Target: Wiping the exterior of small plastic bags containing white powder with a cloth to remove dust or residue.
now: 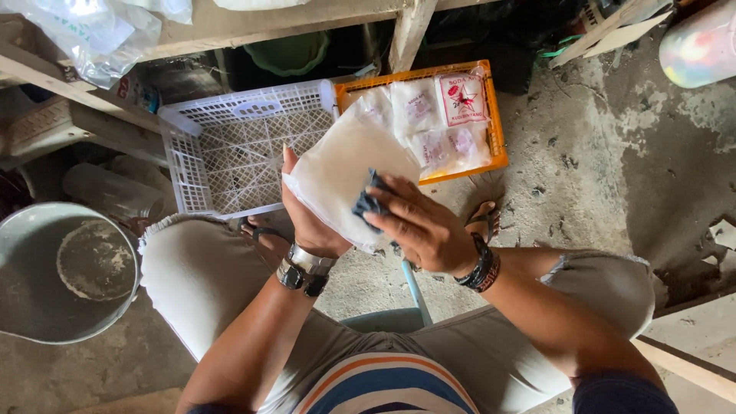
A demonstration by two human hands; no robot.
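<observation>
Head view looks down at a clear plastic bag of white powder (337, 172) propped upright from behind by the left hand (307, 218), fingers curled round its lower edge; its long axis runs up and away from the knees. Closed on a small dark blue cloth (369, 201), the right hand (422, 230) presses it onto the bag's front. Beyond, an orange plastic crate (497, 115) holds similar packets (437, 115), one with a red-printed label, beside a white lattice plastic basket (230, 149), seemingly bare inside
</observation>
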